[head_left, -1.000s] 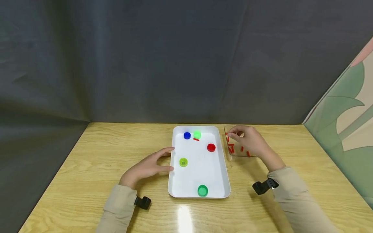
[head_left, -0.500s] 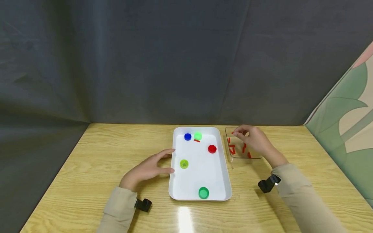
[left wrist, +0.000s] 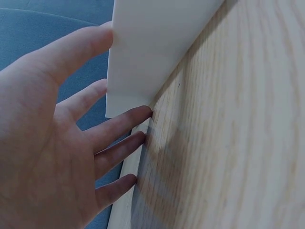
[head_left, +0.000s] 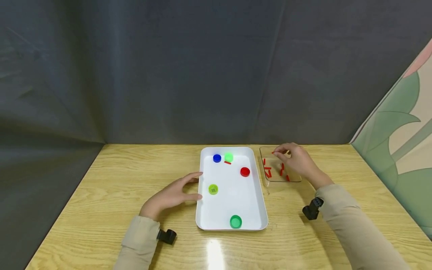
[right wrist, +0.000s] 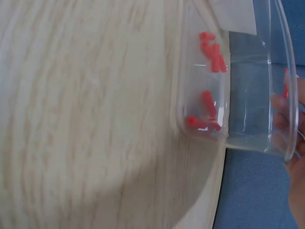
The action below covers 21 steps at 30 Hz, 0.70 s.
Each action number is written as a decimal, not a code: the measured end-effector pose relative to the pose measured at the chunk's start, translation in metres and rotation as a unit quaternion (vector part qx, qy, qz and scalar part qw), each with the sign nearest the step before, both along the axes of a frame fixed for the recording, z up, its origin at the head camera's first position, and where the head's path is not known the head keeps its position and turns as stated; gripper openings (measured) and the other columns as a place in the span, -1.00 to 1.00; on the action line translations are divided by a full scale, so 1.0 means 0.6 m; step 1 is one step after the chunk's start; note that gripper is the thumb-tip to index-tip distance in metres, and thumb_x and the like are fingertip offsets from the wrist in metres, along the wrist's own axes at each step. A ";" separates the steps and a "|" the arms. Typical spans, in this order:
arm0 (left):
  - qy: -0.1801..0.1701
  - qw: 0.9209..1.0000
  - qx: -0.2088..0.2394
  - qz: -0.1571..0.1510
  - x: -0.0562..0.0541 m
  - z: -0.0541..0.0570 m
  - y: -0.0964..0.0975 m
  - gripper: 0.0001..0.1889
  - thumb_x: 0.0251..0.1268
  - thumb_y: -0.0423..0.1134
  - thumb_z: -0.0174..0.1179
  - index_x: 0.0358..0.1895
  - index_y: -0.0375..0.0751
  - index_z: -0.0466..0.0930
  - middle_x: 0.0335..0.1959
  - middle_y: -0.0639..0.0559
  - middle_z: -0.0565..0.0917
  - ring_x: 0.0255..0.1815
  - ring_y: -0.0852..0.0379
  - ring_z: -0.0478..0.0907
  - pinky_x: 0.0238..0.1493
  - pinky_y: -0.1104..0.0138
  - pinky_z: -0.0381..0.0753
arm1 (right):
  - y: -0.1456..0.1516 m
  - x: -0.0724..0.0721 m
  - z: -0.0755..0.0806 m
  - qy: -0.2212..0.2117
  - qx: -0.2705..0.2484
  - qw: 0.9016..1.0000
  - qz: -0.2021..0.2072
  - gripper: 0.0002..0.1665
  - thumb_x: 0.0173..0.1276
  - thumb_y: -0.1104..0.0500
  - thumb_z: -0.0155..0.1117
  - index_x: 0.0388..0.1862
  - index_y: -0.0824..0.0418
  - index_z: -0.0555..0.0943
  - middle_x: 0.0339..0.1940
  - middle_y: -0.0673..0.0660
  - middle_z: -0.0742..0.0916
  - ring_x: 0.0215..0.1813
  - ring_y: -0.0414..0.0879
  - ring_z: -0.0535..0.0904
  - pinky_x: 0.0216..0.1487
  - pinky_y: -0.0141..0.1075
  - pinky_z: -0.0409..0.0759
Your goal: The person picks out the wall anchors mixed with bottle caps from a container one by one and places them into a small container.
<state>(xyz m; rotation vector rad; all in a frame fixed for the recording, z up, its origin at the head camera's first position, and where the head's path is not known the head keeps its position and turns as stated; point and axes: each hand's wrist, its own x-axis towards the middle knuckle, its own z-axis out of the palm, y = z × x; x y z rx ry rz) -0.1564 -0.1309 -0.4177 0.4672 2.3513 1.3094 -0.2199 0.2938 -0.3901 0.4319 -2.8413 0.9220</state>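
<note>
My right hand [head_left: 298,160] is over a clear plastic box [head_left: 275,181], its thumb and fingertips pinching a small red stick [head_left: 273,152]. Several more red sticks [head_left: 267,168] lie in that box; the right wrist view shows them through its clear wall [right wrist: 248,98]. My left hand [head_left: 173,193] is at the left side of a white tray [head_left: 233,200], fingers spread and thumb apart. In the left wrist view, fingertips touch the tray's outer wall [left wrist: 143,45] and the lower fingers reach down by the table.
Inside the tray are caps: blue [head_left: 217,158], light green [head_left: 228,157], red [head_left: 245,171], yellow-green [head_left: 213,189] and green [head_left: 235,221]. One red stick [head_left: 227,162] lies near the light green cap. A dark curtain [head_left: 189,75] stands behind the wooden table [head_left: 135,161].
My right hand has shifted a little to the right over the clear box, pinching the red stick, uncovering more of the box's left part. My left hand has stayed at the tray's side.
</note>
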 end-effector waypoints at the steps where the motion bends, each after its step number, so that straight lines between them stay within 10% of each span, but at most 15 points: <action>1: -0.001 1.000 0.001 0.000 0.000 0.000 0.001 -0.21 0.26 0.00 0.37 0.52 0.20 0.20 0.39 -0.05 0.39 0.44 -0.09 0.26 0.39 -0.14 0.17 | 0.001 0.000 0.000 0.004 0.002 1.000 -0.002 -0.78 0.46 0.12 0.27 -0.15 0.26 0.73 -0.23 0.15 0.73 -0.17 0.05 0.52 -0.09 -0.05 0.47; 21: -0.001 1.000 0.002 -0.002 -0.001 0.000 0.000 -0.22 0.28 -0.01 0.36 0.52 0.20 0.20 0.40 -0.05 0.38 0.43 -0.07 0.28 0.36 -0.10 0.24 | 0.000 -0.004 0.003 0.011 -0.009 1.000 -0.002 -0.79 0.46 0.19 0.26 -0.07 0.30 0.70 -0.13 0.19 0.71 -0.12 0.10 0.56 -0.01 0.05 0.48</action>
